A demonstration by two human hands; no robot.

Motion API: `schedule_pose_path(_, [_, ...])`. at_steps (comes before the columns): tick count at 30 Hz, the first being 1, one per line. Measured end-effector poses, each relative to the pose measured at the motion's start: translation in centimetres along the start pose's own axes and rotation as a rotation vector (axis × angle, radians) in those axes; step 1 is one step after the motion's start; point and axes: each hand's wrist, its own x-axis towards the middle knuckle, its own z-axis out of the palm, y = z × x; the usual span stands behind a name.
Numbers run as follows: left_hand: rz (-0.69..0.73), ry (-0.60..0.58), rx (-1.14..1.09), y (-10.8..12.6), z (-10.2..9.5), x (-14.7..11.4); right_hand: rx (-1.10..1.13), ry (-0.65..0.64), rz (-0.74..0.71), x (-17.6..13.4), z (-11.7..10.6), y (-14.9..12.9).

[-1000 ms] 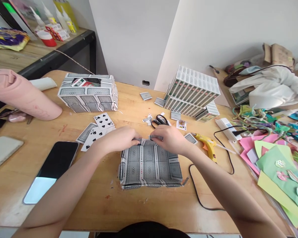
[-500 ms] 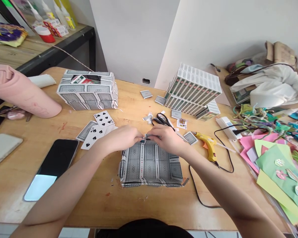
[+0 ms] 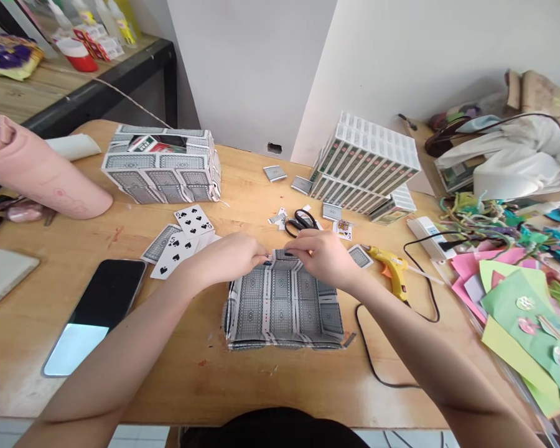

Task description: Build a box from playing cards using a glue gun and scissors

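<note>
In front of me on the table lies an open box made of playing cards (image 3: 282, 308), grey patterned backs facing up. My left hand (image 3: 240, 256) pinches its far wall near the left corner. My right hand (image 3: 324, 256) pinches the same far wall right of the middle, thumb and fingers pressed together on the rim. A short stretch of card edge shows between the two hands. Black-handled scissors (image 3: 303, 219) lie just beyond my right hand. Loose playing cards (image 3: 180, 249) lie left of my left hand, the five and six of spades face up.
A yellow glue gun (image 3: 394, 270) with its black cord lies at the right. Stacked card packs (image 3: 364, 165) stand at the back right. A finished-looking card box (image 3: 163, 168), a pink bottle (image 3: 42, 168) and a phone (image 3: 98, 311) sit at the left. Coloured paper (image 3: 527, 317) covers the right edge.
My right hand has slid a little to the right along the far wall, widening the gap between the hands. My left hand stays at its place. The view has shifted slightly.
</note>
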Motion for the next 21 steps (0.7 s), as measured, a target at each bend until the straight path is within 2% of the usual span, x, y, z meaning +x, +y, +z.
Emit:
schedule_pose_path(6, [0.014,-0.002,0.021,-0.4,0.2,0.1,0.08,0.12,0.067,-0.4,0.4,-0.2])
schedule_pose_path(21, [0.0,0.022,0.026,0.1,0.3,0.1,0.13,0.288,0.068,-1.1,1.6,-0.2])
